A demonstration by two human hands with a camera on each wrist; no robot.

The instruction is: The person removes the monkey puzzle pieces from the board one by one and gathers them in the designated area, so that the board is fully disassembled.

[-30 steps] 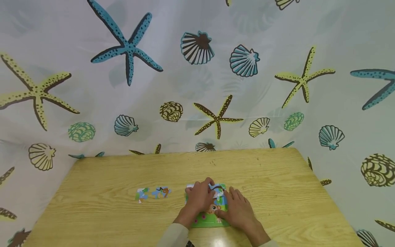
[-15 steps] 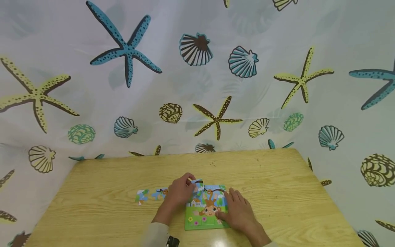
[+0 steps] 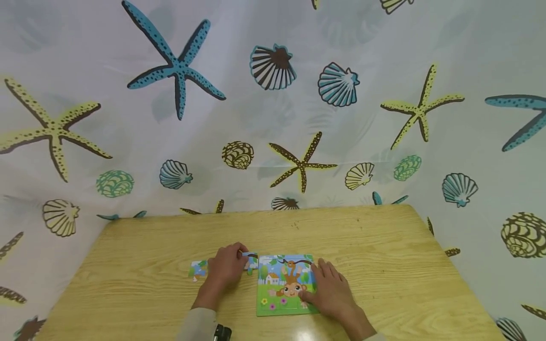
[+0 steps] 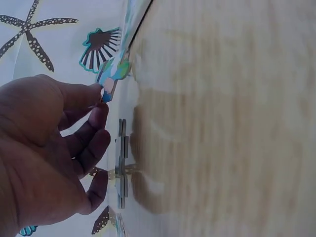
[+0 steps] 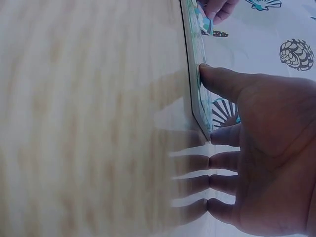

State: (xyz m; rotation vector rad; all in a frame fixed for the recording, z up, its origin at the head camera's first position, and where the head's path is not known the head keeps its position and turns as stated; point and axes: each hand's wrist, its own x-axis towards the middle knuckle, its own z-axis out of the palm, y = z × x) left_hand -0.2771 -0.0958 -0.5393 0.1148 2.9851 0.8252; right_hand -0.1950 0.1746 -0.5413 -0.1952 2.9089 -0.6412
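Note:
A green-edged puzzle board [image 3: 277, 284] with a monkey picture lies flat on the table. My left hand [image 3: 227, 265] is just left of it, pinching a blue puzzle piece [image 3: 252, 260] between thumb and index finger beside the board's upper left corner. In the left wrist view that piece [image 4: 109, 85] stands on edge at the fingertips, while the other fingers curl loosely. My right hand [image 3: 332, 289] rests along the board's right edge, thumb on the picture and fingers straight on the table. Another puzzle piece [image 3: 198, 269] lies left of my left hand, which partly hides the pieces there.
The wood-grain table [image 3: 384, 265] extends to both sides of the board. A cloth [image 3: 273, 118] printed with starfish and shells hangs behind the table and at its sides.
My left hand has moved left off the board, carrying the piece from over the board's upper left to beside it. The right hand stays at the board's right edge.

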